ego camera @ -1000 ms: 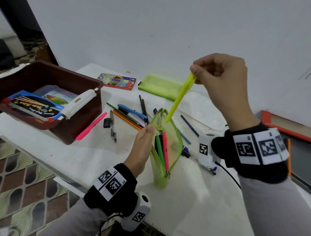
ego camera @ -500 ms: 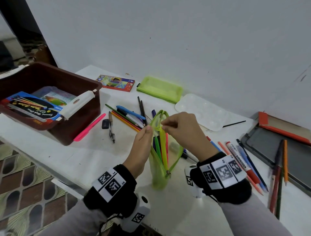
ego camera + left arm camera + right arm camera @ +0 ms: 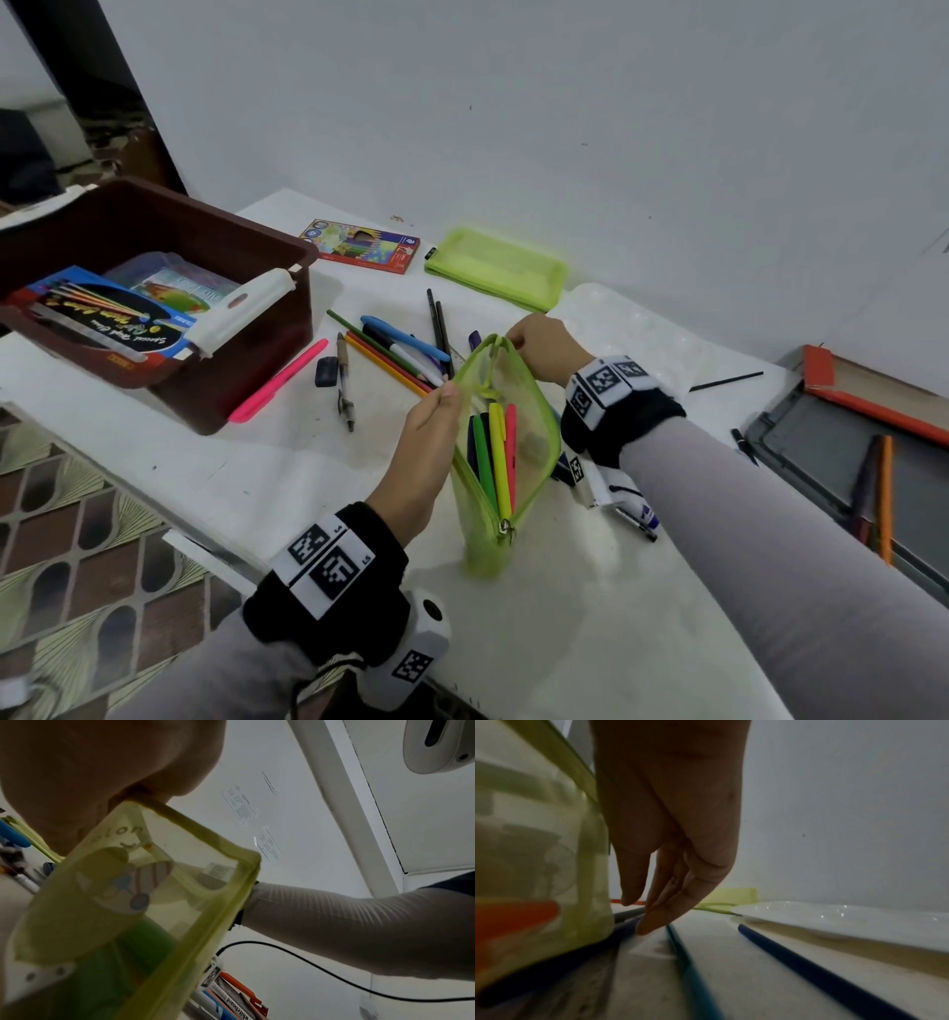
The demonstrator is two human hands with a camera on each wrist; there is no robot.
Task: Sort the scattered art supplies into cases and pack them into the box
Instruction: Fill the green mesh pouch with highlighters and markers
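Lime-green mesh pencil pouch (image 3: pixel 506 452) shows green, yellow and pink-red markers (image 3: pixel 495 457) inside; left of it, a brown storage box (image 3: pixel 169 267) and pink highlighter (image 3: pixel 280 381).

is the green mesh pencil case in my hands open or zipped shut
Open. The green mesh pencil case gapes at its top, zipper pull low, markers showing inside; left hand pinches one rim.

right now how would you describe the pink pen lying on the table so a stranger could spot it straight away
Start at the brown box on the left of the white table. At the foot of its near right wall lies the pink pen, slanting toward the loose pencils. It is the only bright pink thing lying on the table, and it lies apart from the pile, left of a small dark eraser.
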